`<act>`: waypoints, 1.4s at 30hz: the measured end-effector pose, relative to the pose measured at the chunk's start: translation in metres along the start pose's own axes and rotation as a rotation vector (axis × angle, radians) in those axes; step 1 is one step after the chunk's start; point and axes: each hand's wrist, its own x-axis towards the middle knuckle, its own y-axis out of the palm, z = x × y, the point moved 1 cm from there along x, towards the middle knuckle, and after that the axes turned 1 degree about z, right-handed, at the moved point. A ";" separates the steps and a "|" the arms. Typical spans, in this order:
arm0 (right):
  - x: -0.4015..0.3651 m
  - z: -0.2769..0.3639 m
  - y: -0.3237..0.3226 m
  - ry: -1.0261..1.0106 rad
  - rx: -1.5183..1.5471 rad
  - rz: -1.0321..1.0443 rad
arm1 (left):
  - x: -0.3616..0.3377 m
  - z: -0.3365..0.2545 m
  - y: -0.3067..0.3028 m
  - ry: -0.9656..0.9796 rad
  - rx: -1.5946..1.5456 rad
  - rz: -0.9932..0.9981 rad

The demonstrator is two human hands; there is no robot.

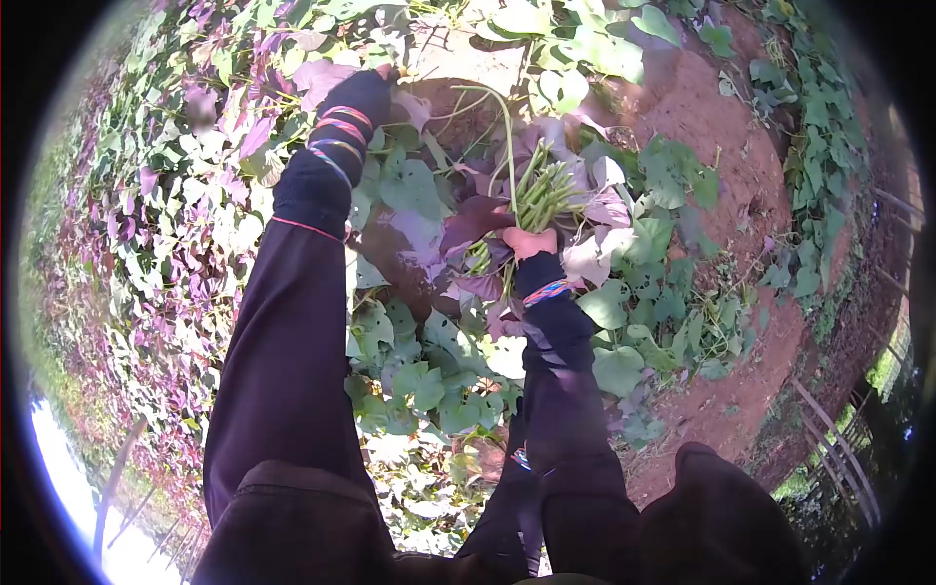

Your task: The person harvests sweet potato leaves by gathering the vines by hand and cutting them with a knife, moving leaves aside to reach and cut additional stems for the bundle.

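Fingers point(527, 241) around slender green stems point(544, 198)

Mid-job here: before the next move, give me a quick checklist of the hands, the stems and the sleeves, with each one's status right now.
1. Grip by the right hand on the bunch of green stems: ok, the hand is closed around it.
2. Clear view of the left hand: not ok, dark cloth hides nearly all of it.
3. Anything held in the left hand: cannot tell.
4. Long stem arching beside the bunch, held in the grip: cannot tell.
5. Hands apart from each other: ok, with leaves between them.
6. Sleeves bound: ok, coloured bands circle the left sleeve and the right sleeve.
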 end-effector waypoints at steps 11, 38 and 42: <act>-0.126 -0.013 0.032 -0.377 -0.214 0.254 | -0.143 -0.070 0.031 -0.170 -1.020 -0.090; -0.133 0.053 0.097 0.085 0.327 0.666 | -0.249 -0.020 -0.084 0.245 -0.845 -0.216; -0.153 0.053 0.105 0.032 0.216 0.893 | -0.245 0.008 -0.106 0.367 -0.947 0.310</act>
